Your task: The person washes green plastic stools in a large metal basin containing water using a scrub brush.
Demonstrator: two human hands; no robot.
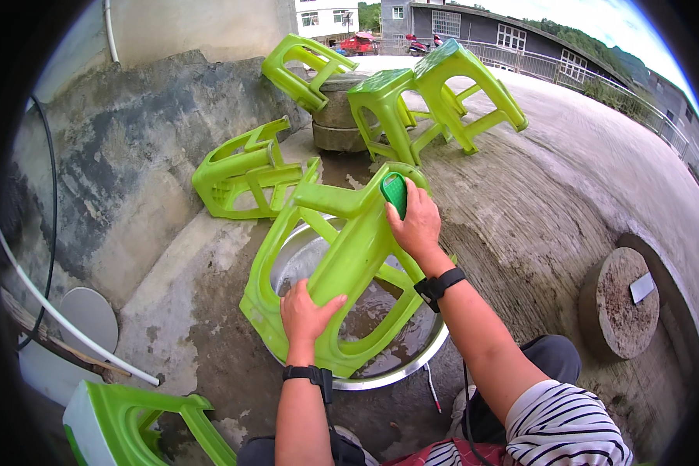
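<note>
A light-green plastic stool (357, 247) lies tipped on its side across a wide metal basin (363, 384) with murky water in it. My left hand (307, 317) grips the near part of the stool, thumb spread along its surface. Closed round a dark-green oval brush (394, 193), my right hand (416, 224) presses against the far end of the stool's upper side. The brush's working face is hidden. Both wrists wear black bands.
Other green stools stand or lie around: one tipped by the wall (245, 175), two upright (388, 97) beyond, one tilted on a round stone block (338, 116), one (124, 419) at lower left. A white pipe (78, 330) runs at left; a round concrete block (620, 307) sits right.
</note>
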